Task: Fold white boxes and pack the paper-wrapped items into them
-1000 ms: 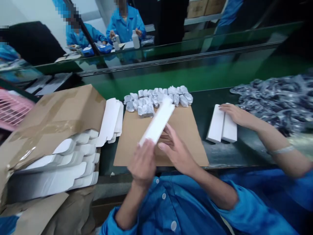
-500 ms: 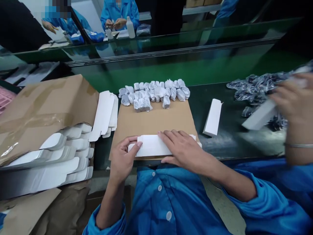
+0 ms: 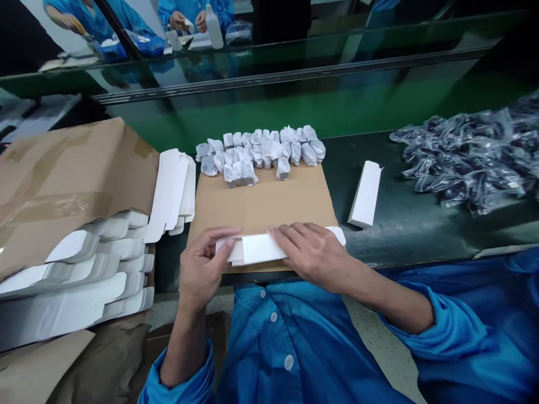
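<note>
A white carton (image 3: 261, 248) lies lengthwise across the front of a brown cardboard sheet (image 3: 261, 202). Its left end is open, with flaps standing out. My left hand (image 3: 204, 264) pinches the flaps at that end between thumb and fingers. My right hand (image 3: 314, 252) is wrapped over the carton's right part and hides much of it; a white flap pokes out beyond the knuckles. Several small objects wrapped in white paper (image 3: 261, 151) sit in rows at the back of the sheet.
A formed white box (image 3: 365, 193) stands right of the sheet. Clear plastic-bagged parts (image 3: 475, 157) are heaped at far right. Flat cartons (image 3: 168, 193) lie left, beside a large cardboard box (image 3: 80, 174) holding more. Co-workers sit behind a glass divider (image 3: 269, 73).
The carton's body has opened out from flat, and its left end now shows inner flaps. A co-worker's hand with a white box has left the right side.
</note>
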A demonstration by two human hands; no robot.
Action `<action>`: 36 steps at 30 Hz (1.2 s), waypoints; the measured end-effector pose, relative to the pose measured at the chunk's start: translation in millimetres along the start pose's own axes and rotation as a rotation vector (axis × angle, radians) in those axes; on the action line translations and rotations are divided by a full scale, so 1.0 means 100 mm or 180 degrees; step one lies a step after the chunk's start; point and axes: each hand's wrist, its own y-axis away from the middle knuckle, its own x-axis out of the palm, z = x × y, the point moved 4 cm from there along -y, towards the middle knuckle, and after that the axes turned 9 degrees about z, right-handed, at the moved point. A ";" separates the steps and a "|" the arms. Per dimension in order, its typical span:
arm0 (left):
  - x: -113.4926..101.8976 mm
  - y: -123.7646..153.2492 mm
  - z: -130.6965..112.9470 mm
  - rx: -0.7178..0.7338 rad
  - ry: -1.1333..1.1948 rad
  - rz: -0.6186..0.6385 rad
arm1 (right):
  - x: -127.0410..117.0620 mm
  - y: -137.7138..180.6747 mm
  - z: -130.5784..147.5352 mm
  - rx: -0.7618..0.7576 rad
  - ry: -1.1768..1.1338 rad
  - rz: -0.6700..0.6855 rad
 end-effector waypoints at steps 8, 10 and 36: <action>0.59 0.16 -0.16 0.0197 0.0953 -0.0476 | 0.10 -0.12 0.21 0.0716 -0.0500 -0.0603; 0.62 0.12 -0.10 -0.0120 0.0843 -0.0642 | 0.08 -0.12 0.31 0.0281 -0.1239 -0.0407; 0.53 0.10 -0.17 0.0618 -0.0491 0.0036 | -0.04 -0.44 -0.22 0.0701 -0.5018 -0.0324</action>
